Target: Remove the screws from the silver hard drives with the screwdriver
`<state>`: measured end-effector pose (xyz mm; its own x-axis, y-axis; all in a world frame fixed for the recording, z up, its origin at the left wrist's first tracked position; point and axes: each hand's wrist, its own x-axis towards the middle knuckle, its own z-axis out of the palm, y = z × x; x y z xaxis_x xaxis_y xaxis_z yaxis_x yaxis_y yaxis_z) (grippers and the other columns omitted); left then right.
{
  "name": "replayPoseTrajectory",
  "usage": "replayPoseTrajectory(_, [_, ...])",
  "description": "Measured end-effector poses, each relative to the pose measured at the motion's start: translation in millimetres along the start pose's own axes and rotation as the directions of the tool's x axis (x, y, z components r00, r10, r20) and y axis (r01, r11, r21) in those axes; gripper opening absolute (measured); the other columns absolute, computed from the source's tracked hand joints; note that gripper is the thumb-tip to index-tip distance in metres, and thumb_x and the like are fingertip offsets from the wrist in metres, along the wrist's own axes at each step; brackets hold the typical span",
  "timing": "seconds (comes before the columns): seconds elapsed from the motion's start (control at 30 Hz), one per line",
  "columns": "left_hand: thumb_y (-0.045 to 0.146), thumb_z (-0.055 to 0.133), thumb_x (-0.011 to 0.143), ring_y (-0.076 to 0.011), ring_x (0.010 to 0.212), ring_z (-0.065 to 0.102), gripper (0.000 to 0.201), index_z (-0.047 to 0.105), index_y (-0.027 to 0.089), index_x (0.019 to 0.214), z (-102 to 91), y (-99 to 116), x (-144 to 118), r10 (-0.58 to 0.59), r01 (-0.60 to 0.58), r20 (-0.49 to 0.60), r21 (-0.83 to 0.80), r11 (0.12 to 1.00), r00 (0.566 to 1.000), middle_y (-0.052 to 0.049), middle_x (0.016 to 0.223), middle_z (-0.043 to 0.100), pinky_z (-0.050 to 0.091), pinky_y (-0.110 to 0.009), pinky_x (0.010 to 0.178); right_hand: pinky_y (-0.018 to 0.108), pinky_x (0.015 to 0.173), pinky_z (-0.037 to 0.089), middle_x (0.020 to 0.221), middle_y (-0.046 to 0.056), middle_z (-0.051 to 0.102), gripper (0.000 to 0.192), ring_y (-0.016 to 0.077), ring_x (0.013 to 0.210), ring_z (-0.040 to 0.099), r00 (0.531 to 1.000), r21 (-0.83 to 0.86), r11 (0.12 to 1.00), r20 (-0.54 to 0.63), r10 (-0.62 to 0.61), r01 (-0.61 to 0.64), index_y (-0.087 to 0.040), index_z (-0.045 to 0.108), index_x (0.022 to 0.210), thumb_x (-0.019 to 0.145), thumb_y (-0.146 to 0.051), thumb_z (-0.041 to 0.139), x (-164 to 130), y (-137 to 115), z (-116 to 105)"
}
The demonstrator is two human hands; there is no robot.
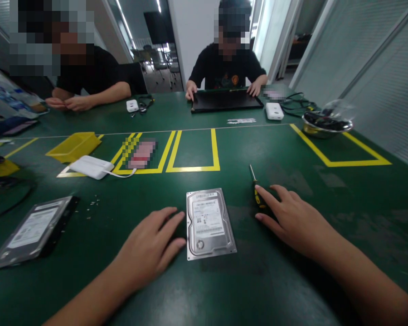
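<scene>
A silver hard drive (209, 222) with a white printed label lies face up in front of me. It looks thin, and I cannot tell whether it is the whole drive or only its cover. My left hand (153, 242) rests at its left edge, fingers apart and holding nothing. To the right lies a small screwdriver (256, 192) with a black and yellow handle, its shaft pointing away from me. My right hand (287, 215) has its index finger at the handle, with the thumb apart from it and the fingers loosely spread.
Another hard drive (34, 231) lies at left beside scattered small screws (93, 203). Behind are a white power bank (91, 166) cabled to a phone (143, 154), and a yellow bin (75, 147). A metal bowl (326, 129) stands far right. Two people sit opposite; one holds a black panel (227, 100).
</scene>
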<state>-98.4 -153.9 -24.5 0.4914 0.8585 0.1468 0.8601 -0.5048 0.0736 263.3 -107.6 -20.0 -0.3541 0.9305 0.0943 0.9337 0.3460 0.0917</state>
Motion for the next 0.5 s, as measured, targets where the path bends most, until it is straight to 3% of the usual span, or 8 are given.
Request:
replayPoseTrajectory(0.1, [0.041, 0.037, 0.097, -0.0351, 0.108, 0.058, 0.050, 0.060, 0.011, 0.129, -17.7, -53, -2, -0.270, 0.241, 0.048, 0.328, 0.914, 0.962, -0.020, 0.123, 0.059, 0.050, -0.047, 0.092, 0.048, 0.085, 0.056, 0.132, 0.020, 0.055, 0.065, 0.0340, 0.106, 0.063, 1.000, 0.001, 1.000, 0.026, -0.004, 0.003, -0.021, 0.039, 0.151, 0.095, -0.055, 0.041, 0, 0, -2])
replayPoseTrajectory(0.17, [0.035, 0.029, 0.098, -0.0393, 0.100, 0.059, 0.053, 0.059, 0.004, 0.129, -30.8, -82, -8, -0.408, 0.296, 0.107, 0.528, 0.796, 0.907, -0.026, 0.119, 0.058, 0.050, -0.048, 0.081, 0.048, 0.085, 0.056, 0.133, 0.020, 0.055, 0.065, 0.0343, 0.107, 0.062, 0.999, 0.005, 1.000, 0.042, 0.000, -0.001, -0.021, 0.040, 0.151, 0.095, -0.055, 0.041, 0, 0, -2])
replayPoseTrajectory(0.23, [0.030, 0.025, 0.097, -0.0388, 0.091, 0.061, 0.054, 0.056, 0.001, 0.131, -42.1, -102, -15, -0.488, 0.292, 0.172, 0.616, 0.731, 0.856, -0.025, 0.107, 0.061, 0.048, -0.044, 0.073, 0.048, 0.085, 0.056, 0.134, 0.020, 0.054, 0.065, 0.0342, 0.108, 0.062, 0.999, 0.005, 1.000, 0.044, 0.004, -0.004, -0.021, 0.040, 0.151, 0.095, -0.055, 0.041, 0, -1, -2])
replayPoseTrajectory(0.33, [0.024, 0.025, 0.095, -0.0402, 0.097, 0.061, 0.054, 0.051, -0.002, 0.135, -52.4, -115, -21, -0.590, 0.339, 0.202, 0.657, 0.673, 0.782, -0.027, 0.107, 0.063, 0.047, -0.042, 0.074, 0.047, 0.084, 0.056, 0.134, 0.020, 0.054, 0.065, 0.0342, 0.108, 0.062, 0.999, 0.005, 1.000, 0.036, 0.005, -0.005, -0.021, 0.040, 0.150, 0.095, -0.054, 0.041, 1, -1, -2])
replayPoseTrajectory(0.43, [0.019, 0.028, 0.092, -0.0397, 0.104, 0.061, 0.052, 0.055, -0.001, 0.131, -54.9, -118, -22, -0.644, 0.398, 0.261, 0.606, 0.689, 0.719, -0.026, 0.113, 0.066, 0.047, -0.042, 0.077, 0.048, 0.083, 0.056, 0.134, 0.020, 0.055, 0.065, 0.0346, 0.107, 0.061, 0.999, 0.009, 1.000, 0.033, 0.001, -0.002, -0.019, 0.041, 0.150, 0.095, -0.054, 0.042, 2, -1, -3])
replayPoseTrajectory(0.5, [0.018, 0.030, 0.090, -0.0381, 0.100, 0.063, 0.049, 0.059, 0.001, 0.126, -53.9, -120, -23, -0.654, 0.422, 0.286, 0.574, 0.702, 0.700, -0.025, 0.110, 0.068, 0.047, -0.041, 0.075, 0.050, 0.084, 0.055, 0.132, 0.021, 0.056, 0.063, 0.0352, 0.107, 0.060, 1.000, 0.002, 1.000, 0.005, 0.010, -0.010, -0.018, 0.044, 0.148, 0.095, -0.052, 0.042, 3, -2, -5])
